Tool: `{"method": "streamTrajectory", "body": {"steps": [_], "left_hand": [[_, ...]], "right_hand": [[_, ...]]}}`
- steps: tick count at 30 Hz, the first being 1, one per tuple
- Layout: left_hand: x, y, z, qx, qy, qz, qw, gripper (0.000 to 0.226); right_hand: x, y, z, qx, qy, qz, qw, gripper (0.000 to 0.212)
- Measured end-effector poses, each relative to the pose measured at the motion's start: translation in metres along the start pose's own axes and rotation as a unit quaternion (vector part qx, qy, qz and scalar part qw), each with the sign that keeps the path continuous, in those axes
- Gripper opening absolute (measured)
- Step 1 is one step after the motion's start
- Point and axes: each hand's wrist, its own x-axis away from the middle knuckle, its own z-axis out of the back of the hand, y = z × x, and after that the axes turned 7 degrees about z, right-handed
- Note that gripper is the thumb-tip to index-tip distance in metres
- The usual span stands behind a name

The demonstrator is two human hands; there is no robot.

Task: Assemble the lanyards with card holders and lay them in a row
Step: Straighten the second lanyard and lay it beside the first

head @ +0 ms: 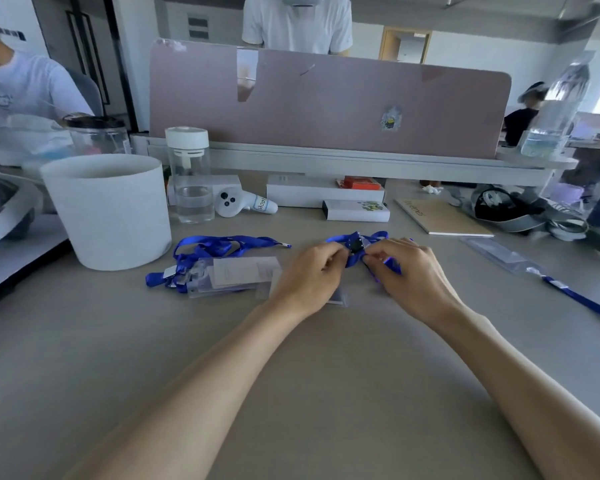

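My left hand (312,271) and my right hand (404,268) meet at the middle of the desk, both pinching a blue lanyard (355,245) at its black buckle. A clear card holder (338,297) lies partly hidden under my left hand. To the left sits a pile of blue lanyards (205,251) tangled over several clear card holders (236,275) with white cards inside. At the right lies one clear card holder (499,254) joined to a blue lanyard (582,299) that runs off toward the right edge.
A big white bucket (111,209) stands at the left, with a water bottle (189,174) and a white controller (239,202) behind the pile. White boxes (326,195), a notebook (440,216) and a black cap (503,206) line the back below the pink divider (326,102). People sit beyond.
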Motion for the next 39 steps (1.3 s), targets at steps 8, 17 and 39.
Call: {"method": "streamTrajectory", "body": {"steps": [8, 17, 39], "left_hand": [[0.0, 0.011, -0.002, 0.197, -0.032, 0.084, 0.976, 0.024], [0.001, 0.015, 0.005, 0.271, 0.038, 0.049, 0.961, 0.005], [-0.004, -0.019, 0.038, -0.074, 0.227, -0.013, 0.971, 0.007]], "right_hand": [[0.002, -0.006, 0.008, -0.021, -0.034, 0.032, 0.999, 0.013], [0.004, -0.009, -0.003, -0.037, -0.071, 0.035, 0.996, 0.004], [0.005, 0.018, -0.002, 0.131, -0.119, -0.12, 0.977, 0.021]]}}
